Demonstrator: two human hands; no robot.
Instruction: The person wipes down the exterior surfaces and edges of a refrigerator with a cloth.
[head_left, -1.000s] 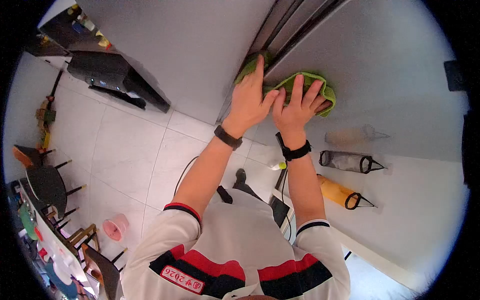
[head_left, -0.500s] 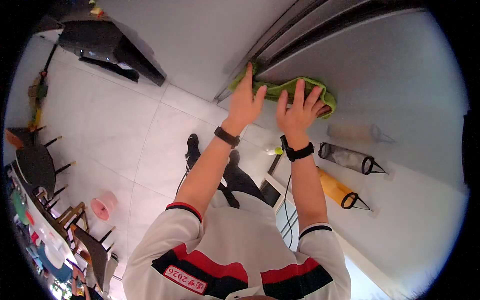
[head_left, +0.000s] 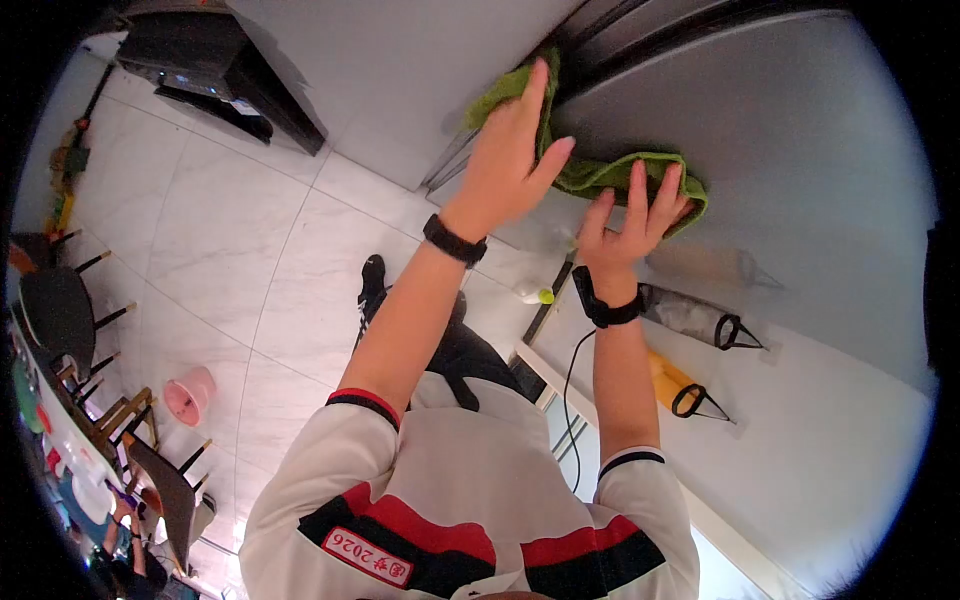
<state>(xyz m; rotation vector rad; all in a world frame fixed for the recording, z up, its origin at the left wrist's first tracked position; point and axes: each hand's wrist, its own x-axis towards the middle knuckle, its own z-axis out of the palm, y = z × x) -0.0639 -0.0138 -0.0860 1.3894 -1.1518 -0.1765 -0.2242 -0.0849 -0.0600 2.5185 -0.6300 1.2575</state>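
Observation:
A green cloth (head_left: 585, 180) lies bunched against a grey metal door (head_left: 780, 130), near its dark recessed edge. My left hand (head_left: 505, 165) holds the cloth's left part there; the index finger reaches up along it and the thumb stands apart. Its other fingers are hidden behind the hand. Lower and to the right, my right hand (head_left: 630, 230) presses the cloth's other end to the door with spread fingers. The cloth sags between both hands and rises past the right fingertips. Each wrist wears a black band.
A black mesh holder (head_left: 690, 315) and a yellow holder (head_left: 672, 385) hang on the wall at right. A bottle with a green cap (head_left: 530, 292) stands below. Left are a pink bucket (head_left: 190, 395), a black machine (head_left: 190, 70), chairs (head_left: 60, 320) and another person (head_left: 135, 550).
Both hands have moved with the cloth: the left farther up the door's edge, the right somewhat to the right. More cloth shows between them. The view has shifted slightly.

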